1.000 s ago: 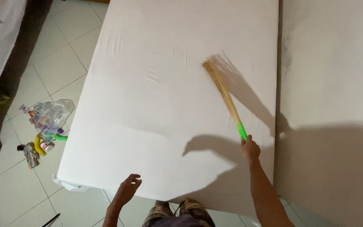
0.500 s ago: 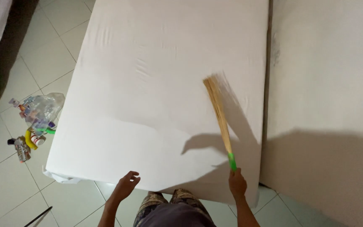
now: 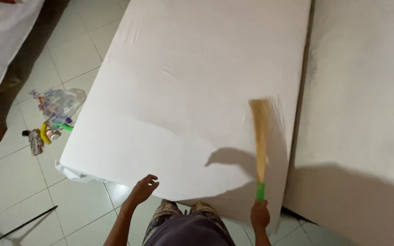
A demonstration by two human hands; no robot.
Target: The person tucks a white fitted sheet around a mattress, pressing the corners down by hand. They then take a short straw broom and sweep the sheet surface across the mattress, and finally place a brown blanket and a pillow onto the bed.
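A: From the head view, your right hand (image 3: 260, 215) is wrapped around the green handle of the stick broom (image 3: 261, 136), whose bristles blur over the white mattress (image 3: 197, 82) near its right edge.

B: And your left hand (image 3: 141, 189)?

A: Loosely spread, holding nothing, just off the near edge.

B: Risk?

A: I'd guess a wide swing could flick dust into the gap beside the second mattress (image 3: 365, 91), or towards the plastic litter (image 3: 53, 114) on the floor.
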